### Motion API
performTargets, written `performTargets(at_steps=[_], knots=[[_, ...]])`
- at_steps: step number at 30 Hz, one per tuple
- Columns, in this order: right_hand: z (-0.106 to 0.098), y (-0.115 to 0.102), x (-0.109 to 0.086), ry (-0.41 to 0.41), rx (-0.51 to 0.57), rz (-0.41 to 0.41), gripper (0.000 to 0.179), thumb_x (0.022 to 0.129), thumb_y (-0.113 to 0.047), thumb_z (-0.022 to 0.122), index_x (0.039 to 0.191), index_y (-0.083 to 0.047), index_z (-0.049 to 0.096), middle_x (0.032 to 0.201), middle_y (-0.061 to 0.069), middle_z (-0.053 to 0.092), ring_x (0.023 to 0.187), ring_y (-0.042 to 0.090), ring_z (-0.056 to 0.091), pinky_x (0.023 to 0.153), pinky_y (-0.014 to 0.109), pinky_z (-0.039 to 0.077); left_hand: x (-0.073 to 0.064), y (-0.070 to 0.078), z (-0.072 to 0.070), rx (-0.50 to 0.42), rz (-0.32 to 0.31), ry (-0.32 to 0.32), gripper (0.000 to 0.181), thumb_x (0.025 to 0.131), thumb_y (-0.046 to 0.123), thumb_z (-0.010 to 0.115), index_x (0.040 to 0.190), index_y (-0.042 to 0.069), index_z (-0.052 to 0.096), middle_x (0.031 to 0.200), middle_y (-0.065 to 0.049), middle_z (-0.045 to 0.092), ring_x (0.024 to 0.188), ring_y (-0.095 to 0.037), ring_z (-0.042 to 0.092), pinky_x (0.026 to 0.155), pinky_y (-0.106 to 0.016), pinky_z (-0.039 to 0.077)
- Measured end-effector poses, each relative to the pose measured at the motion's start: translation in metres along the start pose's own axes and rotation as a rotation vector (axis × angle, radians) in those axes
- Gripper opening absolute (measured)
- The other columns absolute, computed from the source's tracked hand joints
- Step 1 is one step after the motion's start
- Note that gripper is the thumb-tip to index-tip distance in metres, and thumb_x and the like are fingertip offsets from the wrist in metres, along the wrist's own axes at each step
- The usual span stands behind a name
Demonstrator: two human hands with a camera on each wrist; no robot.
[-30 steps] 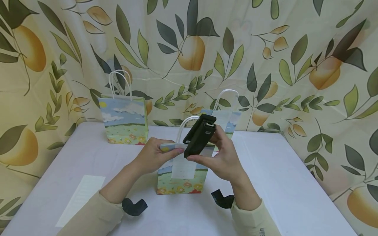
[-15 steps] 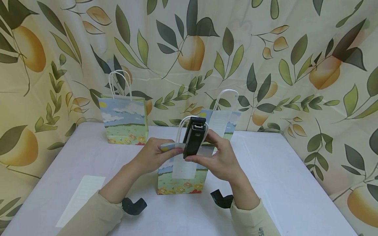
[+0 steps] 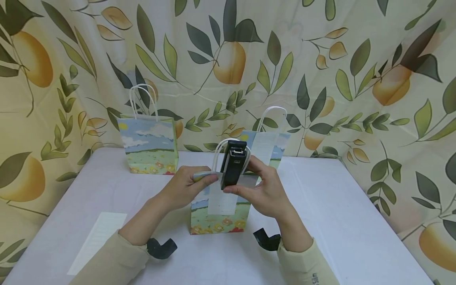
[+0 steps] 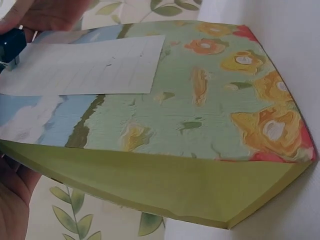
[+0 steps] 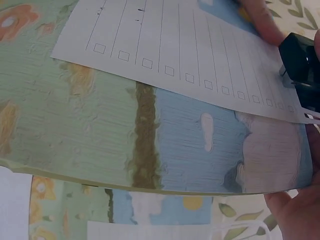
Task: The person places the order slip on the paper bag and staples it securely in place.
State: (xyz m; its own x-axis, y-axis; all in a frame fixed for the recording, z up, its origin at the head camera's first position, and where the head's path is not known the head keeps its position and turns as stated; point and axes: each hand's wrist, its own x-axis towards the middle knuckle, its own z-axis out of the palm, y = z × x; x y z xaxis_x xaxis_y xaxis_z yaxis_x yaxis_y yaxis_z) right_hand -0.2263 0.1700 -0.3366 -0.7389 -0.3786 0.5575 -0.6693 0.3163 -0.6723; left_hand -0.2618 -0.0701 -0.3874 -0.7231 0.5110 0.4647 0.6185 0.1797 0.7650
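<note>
A small paper gift bag [image 3: 219, 227] with a painted sky and flower meadow stands upright at the table's middle. Against its front hangs a white paper slip [image 3: 221, 204]; in the right wrist view the slip [image 5: 165, 45] shows ruled lines and little boxes. My left hand [image 3: 183, 188] pinches the bag's top edge at the left, thumb toward me. With my right hand [image 3: 265, 192] I grip a black stapler [image 3: 233, 166], thumb beneath and fingers behind. The stapler [image 5: 299, 60] sits over the top of the slip and bag rim, beside the white handles.
A matching bag [image 3: 147, 146] stands at the back left. Another bag [image 3: 281, 152], with a white slip [image 3: 263, 144] on its front, stands behind my right hand. A white sheet [image 3: 97, 241] lies at the table's left. A fruit-patterned curtain [image 3: 199, 107] hangs behind the table.
The stapler has swung from a rightward tilt to nearly upright and shifted left over the bag's top edge. My left hand keeps its pinch on the bag.
</note>
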Motion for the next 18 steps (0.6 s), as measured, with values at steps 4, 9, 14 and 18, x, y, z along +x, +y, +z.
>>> performTargets(at_steps=[4, 9, 14, 18], knots=[[0.001, 0.000, 0.000, 0.004, 0.007, -0.011, 0.068, 0.074, -0.001, 0.092, 0.135, -0.010, 0.064, 0.116, 0.005, 0.076, 0.110, 0.016, 0.071, 0.096, 0.032, 0.057, -0.001, 0.005, 0.001, -0.003, -0.075, 0.030, 0.037, 0.091, 0.039, 0.081, 0.122, 0.022, 0.071, 0.114, 0.008, 0.074, 0.102, -0.011, 0.066, 0.090, -0.038, 0.055], [0.002, 0.000, 0.000, 0.003, 0.016, -0.030, 0.068, 0.075, 0.000, 0.091, 0.136, -0.010, 0.063, 0.120, 0.006, 0.076, 0.112, 0.017, 0.071, 0.097, 0.031, 0.056, -0.001, 0.012, 0.008, -0.028, -0.108, 0.110, 0.070, 0.069, 0.032, 0.098, 0.132, 0.028, 0.068, 0.126, 0.010, 0.073, 0.113, -0.017, 0.067, 0.094, -0.045, 0.053], [0.001, 0.000, 0.000, 0.007, 0.008, -0.018, 0.067, 0.076, 0.000, 0.090, 0.136, -0.009, 0.062, 0.117, 0.006, 0.076, 0.111, 0.016, 0.070, 0.098, 0.032, 0.055, 0.001, 0.017, 0.013, -0.038, -0.113, 0.189, 0.054, 0.072, 0.026, 0.097, 0.122, 0.028, 0.075, 0.120, 0.010, 0.076, 0.112, -0.015, 0.068, 0.092, -0.043, 0.053], [0.001, 0.000, 0.000, 0.004, 0.008, -0.006, 0.066, 0.077, -0.001, 0.090, 0.136, -0.010, 0.062, 0.116, 0.005, 0.076, 0.110, 0.016, 0.070, 0.101, 0.034, 0.053, 0.001, 0.018, 0.014, -0.047, -0.094, 0.197, 0.051, 0.076, 0.023, 0.095, 0.123, 0.025, 0.076, 0.122, 0.008, 0.076, 0.115, -0.016, 0.069, 0.096, -0.044, 0.053]])
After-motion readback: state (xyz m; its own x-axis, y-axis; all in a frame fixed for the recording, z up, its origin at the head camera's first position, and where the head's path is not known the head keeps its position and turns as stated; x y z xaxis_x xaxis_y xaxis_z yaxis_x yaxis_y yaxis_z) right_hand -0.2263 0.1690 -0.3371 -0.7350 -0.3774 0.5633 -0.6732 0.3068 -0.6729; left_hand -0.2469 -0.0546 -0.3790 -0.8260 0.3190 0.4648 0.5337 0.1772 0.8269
